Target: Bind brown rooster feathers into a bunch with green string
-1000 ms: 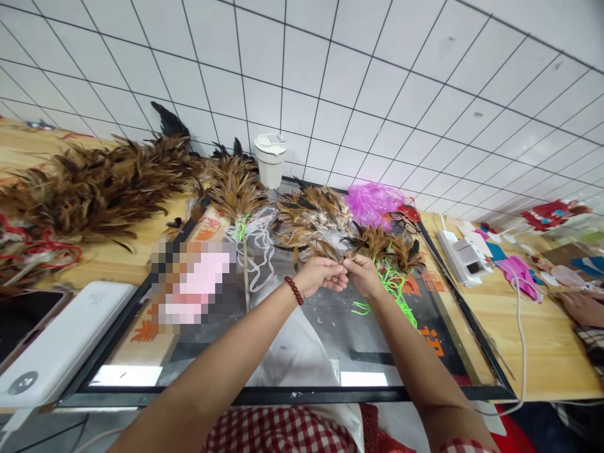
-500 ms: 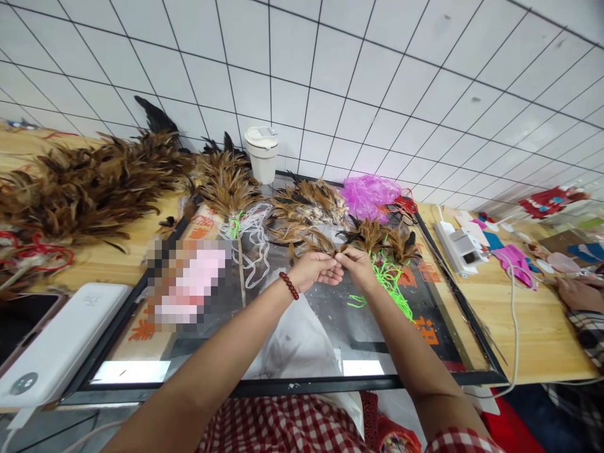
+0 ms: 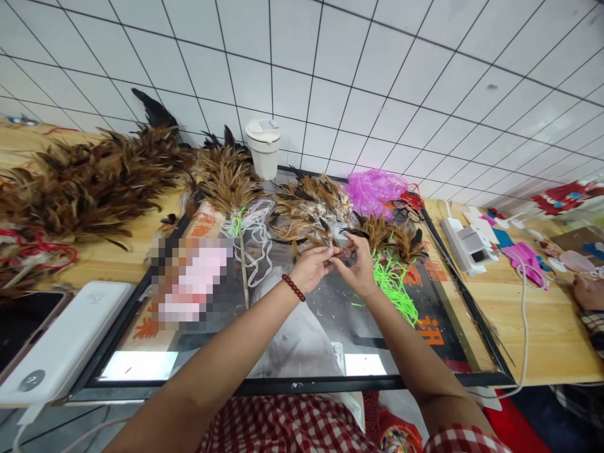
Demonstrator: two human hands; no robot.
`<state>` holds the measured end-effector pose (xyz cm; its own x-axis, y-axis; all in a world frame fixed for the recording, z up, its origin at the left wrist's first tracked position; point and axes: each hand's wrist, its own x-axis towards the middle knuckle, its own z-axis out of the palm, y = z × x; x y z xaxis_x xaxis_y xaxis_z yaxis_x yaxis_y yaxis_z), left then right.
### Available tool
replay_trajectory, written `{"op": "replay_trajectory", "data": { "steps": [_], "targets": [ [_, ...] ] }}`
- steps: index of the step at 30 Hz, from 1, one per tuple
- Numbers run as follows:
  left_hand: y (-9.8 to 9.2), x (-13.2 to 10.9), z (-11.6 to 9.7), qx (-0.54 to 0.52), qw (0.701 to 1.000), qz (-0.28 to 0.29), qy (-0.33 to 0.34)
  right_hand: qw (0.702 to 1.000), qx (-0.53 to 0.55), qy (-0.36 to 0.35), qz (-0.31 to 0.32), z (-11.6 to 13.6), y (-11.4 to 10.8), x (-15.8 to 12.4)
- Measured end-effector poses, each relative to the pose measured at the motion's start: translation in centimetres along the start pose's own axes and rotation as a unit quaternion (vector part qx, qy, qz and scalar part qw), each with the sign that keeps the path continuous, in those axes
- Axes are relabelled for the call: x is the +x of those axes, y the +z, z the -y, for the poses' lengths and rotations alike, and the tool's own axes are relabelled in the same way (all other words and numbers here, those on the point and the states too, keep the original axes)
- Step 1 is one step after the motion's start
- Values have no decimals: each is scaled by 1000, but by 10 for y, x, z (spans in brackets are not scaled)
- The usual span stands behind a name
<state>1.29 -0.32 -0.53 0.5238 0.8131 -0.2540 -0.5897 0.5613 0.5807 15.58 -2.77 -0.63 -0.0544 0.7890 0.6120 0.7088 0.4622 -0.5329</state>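
My left hand (image 3: 314, 268), a bead bracelet at its wrist, is closed in a pinch above the glass-topped board (image 3: 325, 314). A small brown-black feather (image 3: 325, 231) seems to rise from its fingertips, though its lower end is hidden. Close against it on the right is my right hand (image 3: 359, 267), thumb and forefinger apart, fingertips near the left ones. Just beyond both hands lies a loose pile of brown feathers (image 3: 314, 204). Bright green ties (image 3: 394, 286) spread out right of my right hand, below small feather bunches (image 3: 406, 242).
A feather duster (image 3: 229, 179) with a stick handle lies left, beside white string (image 3: 258, 245). Larger feather bundles (image 3: 94, 182) cover the far left. A white lidded cup (image 3: 263, 151), pink plastic bag (image 3: 375, 192), power bank (image 3: 66, 340) and white socket block (image 3: 467, 245) surround the board. Another person's hand (image 3: 587, 292) is at right.
My right thumb and forefinger have spread from their pinch beside the left fingertips. The left hand keeps its pinch. The view has shifted slightly.
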Motion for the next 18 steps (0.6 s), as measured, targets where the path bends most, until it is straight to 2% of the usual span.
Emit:
{"op": "replay_trajectory", "data": {
  "steps": [5, 8, 10, 13, 15, 18],
  "targets": [
    [-1, 1, 2, 3, 1000, -3, 22, 998, 52, 27, -12, 0, 2, -1],
    [-2, 1, 5, 24, 998, -20, 54, 985, 145, 93, 16, 1, 0, 1],
    [-2, 0, 8, 86, 995, -5, 50, 958, 229, 168, 47, 2, -3, 3],
    [0, -3, 10, 191, 981, 28, 25, 901, 332, 265, 83, 2, -5, 5],
    [2, -5, 10, 208, 978, 27, 11, 873, 379, 301, 60, 0, -5, 6],
    [5, -6, 7, 179, 984, 8, -6, 838, 434, 329, -24, -4, -3, 7]
  ]
}}
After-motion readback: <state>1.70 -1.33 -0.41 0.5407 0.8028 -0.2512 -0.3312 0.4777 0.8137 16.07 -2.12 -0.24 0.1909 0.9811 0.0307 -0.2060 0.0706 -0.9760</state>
